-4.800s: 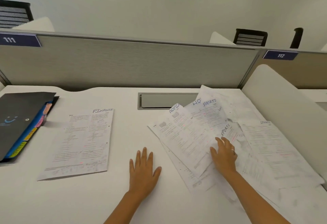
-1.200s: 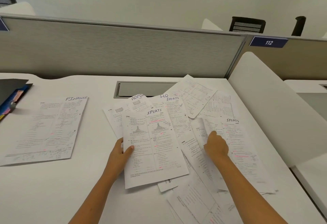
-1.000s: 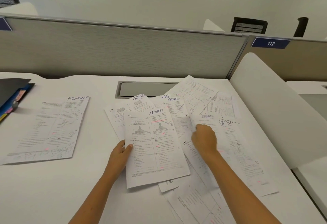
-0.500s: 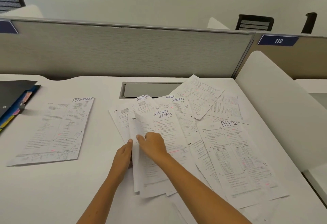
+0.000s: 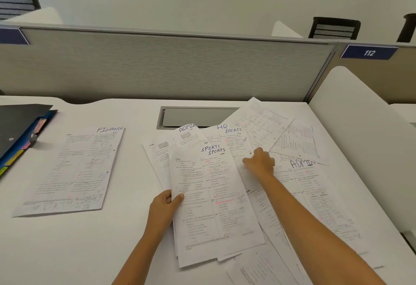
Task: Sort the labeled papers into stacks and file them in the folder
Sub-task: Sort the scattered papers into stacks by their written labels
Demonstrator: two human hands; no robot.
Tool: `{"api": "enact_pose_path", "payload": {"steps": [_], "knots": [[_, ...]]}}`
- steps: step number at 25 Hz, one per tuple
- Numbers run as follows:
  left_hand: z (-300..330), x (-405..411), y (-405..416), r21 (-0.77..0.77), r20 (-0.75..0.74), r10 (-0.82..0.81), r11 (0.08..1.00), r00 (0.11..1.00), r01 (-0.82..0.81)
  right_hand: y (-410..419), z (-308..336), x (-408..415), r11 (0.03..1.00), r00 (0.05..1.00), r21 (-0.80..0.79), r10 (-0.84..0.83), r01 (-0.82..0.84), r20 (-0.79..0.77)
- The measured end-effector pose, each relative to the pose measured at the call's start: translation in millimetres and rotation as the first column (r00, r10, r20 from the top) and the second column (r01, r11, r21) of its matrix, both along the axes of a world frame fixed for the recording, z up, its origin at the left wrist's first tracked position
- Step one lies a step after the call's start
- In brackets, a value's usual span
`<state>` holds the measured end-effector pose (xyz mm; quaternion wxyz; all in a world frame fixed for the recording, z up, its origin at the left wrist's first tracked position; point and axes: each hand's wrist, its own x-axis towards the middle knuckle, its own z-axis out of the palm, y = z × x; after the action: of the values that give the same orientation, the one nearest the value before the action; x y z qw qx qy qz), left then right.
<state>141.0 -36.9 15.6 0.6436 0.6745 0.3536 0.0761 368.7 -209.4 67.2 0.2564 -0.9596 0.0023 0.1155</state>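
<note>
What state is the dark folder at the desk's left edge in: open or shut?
Shut, it seems. The folder lies flat with its dark cover down over blue dividers and coloured tabs; no papers are visibly filed, and its left part is out of frame.

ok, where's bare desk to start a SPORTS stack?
Bare desk lies between the FINANCE sheet and the left hand, and along the near edge under FINANCE. Right of that hand, the loose paper pile crowds the desk to the side panel.
</note>
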Motion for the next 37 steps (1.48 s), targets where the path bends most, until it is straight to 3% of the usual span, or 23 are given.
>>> {"api": "enact_pose_path", "payload": {"steps": [3,7,11,15,18,20,22,26,31,37], "knots": [[-1.3,1.1,0.2,0.012,-0.004,-0.004,1.0,1.0,0.004,-5.3,-6.3,17.0,0.998,0.996,-0.061,-0.017,0.012,-0.084],[1.0,1.7,-1.3,-0.009,0.01,0.006,1.0,1.0,-0.006,-1.9,-7.9,28.6,0.987,0.998,0.154,-0.031,0.04,-0.06],[1.4,1.2,-0.4,0.0,0.007,0.012,1.0,1.0,-0.012,-2.1,24.3,24.0,0.897,0.974,0.441,-0.073,-0.029,0.213],[2.3,1.2,-0.9,0.0,0.009,0.01,1.0,1.0,-0.01,-7.8,82.8,27.5,0.743,0.816,0.657,-0.296,-0.13,0.496],[4.5,0.7,-1.6,-0.002,0.01,0.011,1.0,1.0,-0.011,-16.9,120.3,31.8,0.674,0.715,0.719,-0.419,-0.168,0.56],[6.7,0.9,-2.5,0.014,0.014,0.016,1.0,1.0,-0.016,-24.0,131.6,32.7,0.664,0.726,0.732,-0.428,-0.15,0.538],[7.5,1.1,-2.3,0.036,-0.001,0.017,0.999,1.0,-0.017,-30.3,126.6,30.8,0.707,0.795,0.699,-0.362,-0.106,0.487],[11.4,1.5,-3.4,0.047,-0.04,0.02,0.999,0.999,-0.018,-32.8,72.0,6.0,0.843,0.964,0.531,-0.068,-0.083,0.259],[22.2,5.2,-9.1,-0.035,-0.064,0.057,0.998,0.996,-0.059,-26.0,-5.2,-55.5,0.884,0.997,0.461,0.083,-0.074,0.0],[27.8,8.7,-10.5,0.041,0.007,0.067,0.997,0.998,-0.068,-12.3,-5.8,-69.8,0.905,0.989,0.399,0.122,-0.145,0.084]]}}
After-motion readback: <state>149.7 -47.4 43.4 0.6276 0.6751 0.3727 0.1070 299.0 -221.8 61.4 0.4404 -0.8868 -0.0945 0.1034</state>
